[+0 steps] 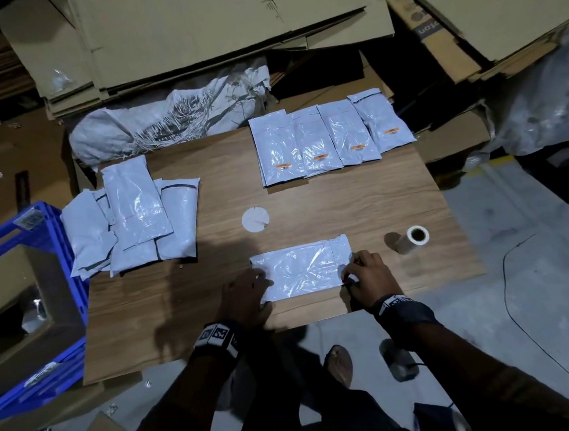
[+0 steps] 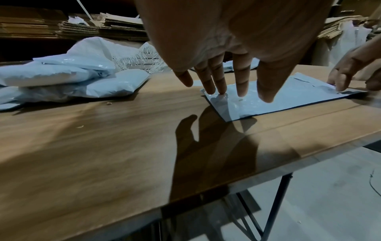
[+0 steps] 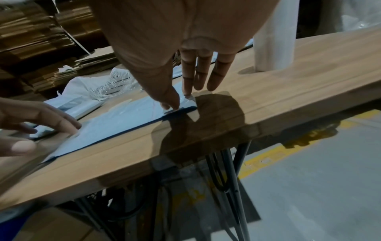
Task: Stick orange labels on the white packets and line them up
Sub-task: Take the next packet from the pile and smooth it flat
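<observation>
A white packet [image 1: 303, 268] lies lengthwise near the front edge of the wooden table [image 1: 344, 203]. My left hand [image 1: 258, 286] presses its left end with straight, spread fingers [image 2: 220, 84]. My right hand [image 1: 351, 273] is at the right end. There thumb and index finger pinch the packet's crinkled corner [image 3: 190, 97], and the other fingers are straight. No orange label shows on this packet [image 3: 123, 120]. Several packets [image 1: 331, 139] lie in a row at the back right, each with an orange label [image 1: 320, 157] near its front end.
A loose pile of white packets [image 1: 135, 214] lies at the table's left. A label roll [image 1: 412, 238] stands right of my right hand. A white round disc [image 1: 255, 219] lies mid-table. A blue crate [image 1: 37, 237], a woven sack [image 1: 171, 122] and flattened cardboard surround the table.
</observation>
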Demonstrator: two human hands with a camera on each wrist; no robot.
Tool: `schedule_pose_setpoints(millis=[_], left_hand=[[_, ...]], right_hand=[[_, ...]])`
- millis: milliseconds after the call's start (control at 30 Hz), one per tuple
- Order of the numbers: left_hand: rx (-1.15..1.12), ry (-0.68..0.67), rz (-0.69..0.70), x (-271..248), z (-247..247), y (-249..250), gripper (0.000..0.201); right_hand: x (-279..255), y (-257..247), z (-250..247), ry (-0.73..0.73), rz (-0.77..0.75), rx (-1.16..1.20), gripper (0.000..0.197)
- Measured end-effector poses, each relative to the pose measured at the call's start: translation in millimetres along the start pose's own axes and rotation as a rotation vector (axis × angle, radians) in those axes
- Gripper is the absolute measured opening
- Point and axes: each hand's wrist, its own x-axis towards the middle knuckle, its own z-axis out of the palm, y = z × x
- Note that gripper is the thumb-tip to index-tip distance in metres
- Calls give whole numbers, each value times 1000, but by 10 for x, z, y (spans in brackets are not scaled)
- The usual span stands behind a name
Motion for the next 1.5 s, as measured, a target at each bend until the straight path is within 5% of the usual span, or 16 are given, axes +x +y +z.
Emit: schedule_pose_setpoints(millis=[167,367,567,833,1333,1500], left_hand=[[-76,67,15,103,-98,49,56],[18,77,120,346,-52,138,75],[38,70,28,502,170,370,69],[101,74,89,391,395,129,71],[108,-41,-47,218,176,-143,76],[106,69,-41,145,225,-113,72]], right_hand=[[-1,-127,-16,89,-52,18,24],[123,-455,107,71,-337,19,56],[350,-774,402,-124,-250,-148,69],[315,-512,585,-112,-256,-243,69],[186,-34,210,-111,-32,-160,81],[-6,-137,-4,22,-298,-56,50]])
